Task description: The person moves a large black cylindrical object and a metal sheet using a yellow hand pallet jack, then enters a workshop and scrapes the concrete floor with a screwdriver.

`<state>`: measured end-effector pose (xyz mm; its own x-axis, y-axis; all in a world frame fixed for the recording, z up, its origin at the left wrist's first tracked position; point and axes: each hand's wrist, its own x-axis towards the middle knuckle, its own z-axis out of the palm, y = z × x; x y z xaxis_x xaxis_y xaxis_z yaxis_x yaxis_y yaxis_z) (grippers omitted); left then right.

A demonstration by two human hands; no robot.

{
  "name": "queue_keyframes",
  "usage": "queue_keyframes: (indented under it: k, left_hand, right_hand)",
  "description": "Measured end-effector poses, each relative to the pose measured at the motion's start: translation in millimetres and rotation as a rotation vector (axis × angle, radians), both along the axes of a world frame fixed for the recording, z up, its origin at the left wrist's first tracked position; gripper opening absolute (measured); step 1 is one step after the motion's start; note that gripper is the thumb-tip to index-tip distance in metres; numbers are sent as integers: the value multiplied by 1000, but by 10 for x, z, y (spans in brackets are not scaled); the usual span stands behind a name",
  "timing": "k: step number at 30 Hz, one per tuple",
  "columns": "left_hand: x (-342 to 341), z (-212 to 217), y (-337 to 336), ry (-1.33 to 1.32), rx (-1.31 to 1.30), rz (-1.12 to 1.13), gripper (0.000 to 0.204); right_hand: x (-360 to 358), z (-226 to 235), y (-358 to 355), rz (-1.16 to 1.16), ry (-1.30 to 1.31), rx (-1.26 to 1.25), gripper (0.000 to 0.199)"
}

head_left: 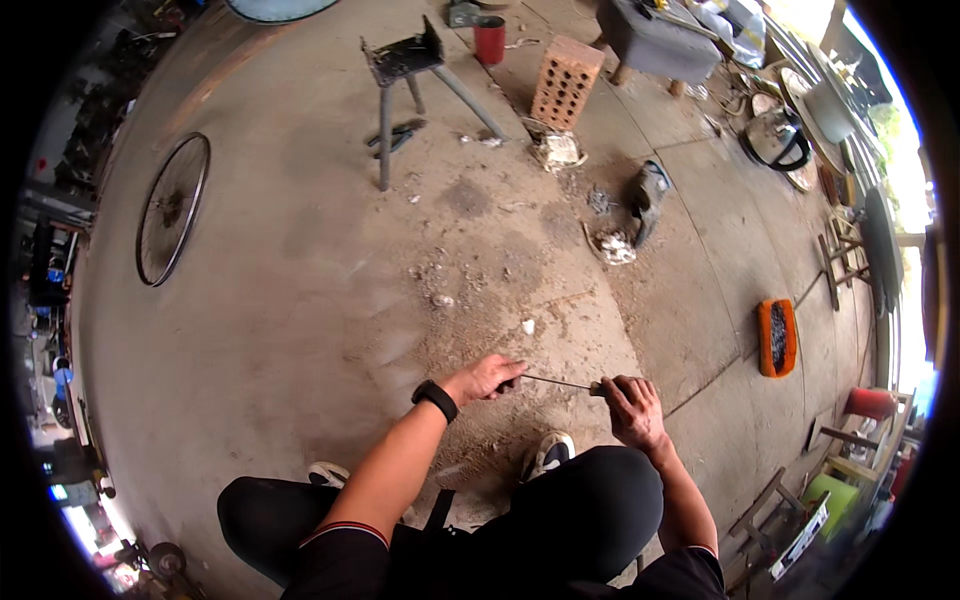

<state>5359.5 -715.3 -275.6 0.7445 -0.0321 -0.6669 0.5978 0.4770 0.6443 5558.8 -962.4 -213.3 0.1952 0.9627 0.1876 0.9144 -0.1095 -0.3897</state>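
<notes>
My right hand (pixel 636 410) is closed round the dark handle of a thin-shafted tool (pixel 557 381) that looks like a screwdriver. The shaft runs leftward, almost level, to my left hand (pixel 478 379), which wears a black wristband (pixel 435 399). Those left fingers are pinched on a small dark piece (pixel 508 384) at the shaft's other end; its kind is too small to make out. Both hands are held above the dirt-strewn floor, in front of my bent knees.
A bicycle wheel (pixel 174 209) stands on the left. Ahead are a small metal stand (pixel 404 62), a perforated brick (pixel 566 84) and a red cup (pixel 489 40). Rightward lie a dark shoe-like object (pixel 650 200), an orange container (pixel 777 338) and a kettle (pixel 776 138).
</notes>
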Motion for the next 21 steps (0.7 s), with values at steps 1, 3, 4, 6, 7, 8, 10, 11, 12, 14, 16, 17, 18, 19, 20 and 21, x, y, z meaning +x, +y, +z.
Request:
queue_keyframes:
  k: [1, 3, 4, 6, 7, 8, 10, 11, 12, 14, 16, 17, 18, 19, 20, 21]
  left_hand:
    - [-39, -16, 14, -13, 6, 17, 38]
    - [-40, -2, 6, -4, -39, 37, 37]
    - [-57, 11, 18, 1, -61, 45, 36]
    - [-54, 41, 50, -5, -63, 108, 33]
    - [-56, 61, 79, 8, -32, 133, 33]
    - [-3, 72, 52, 17, -10, 148, 33]
    - [-27, 90, 109, 2, -67, 293, 34]
    - [-100, 70, 185, -10, -116, 331, 34]
    - [-222, 80, 293, 17, -85, 341, 36]
    - [-395, 54, 452, -33, -130, 454, 40]
    - [-558, 11, 593, -20, -155, 524, 38]
    - [-567, 47, 581, 0, -194, 580, 36]
    - [-560, 90, 569, 18, -234, 635, 35]
    - [-545, 59, 558, 13, -247, 646, 33]
    - [-571, 33, 579, 10, -254, 663, 32]
    - [-560, 28, 579, 4, -261, 686, 31]
  right_hand:
    - [24, -24, 62, 12, -2, 16, 42]
    - [107, -35, 104, 21, -19, 22, 41]
    - [128, -56, 149, 24, -17, 24, 41]
    - [196, -101, 232, 38, -16, 52, 43]
    - [220, -129, 287, 30, -17, 54, 43]
    - [272, -154, 274, 12, -22, 46, 43]
    - [404, -231, 297, -15, -48, 40, 42]
    - [398, -246, 346, -75, -59, -10, 41]
    - [413, -268, 407, -134, -71, -61, 40]
    - [488, -348, 521, -366, 0, 34, 35]
    - [558, -406, 549, -637, 109, 51, 32]
    - [611, -477, 508, -770, 168, 54, 31]
    - [709, -585, 441, -922, 209, 27, 30]
    - [826, -684, 376, -1008, 200, 12, 31]
    - [901, -794, 346, -1087, 196, 0, 32]
    - [965, -880, 312, -1126, 188, -8, 33]
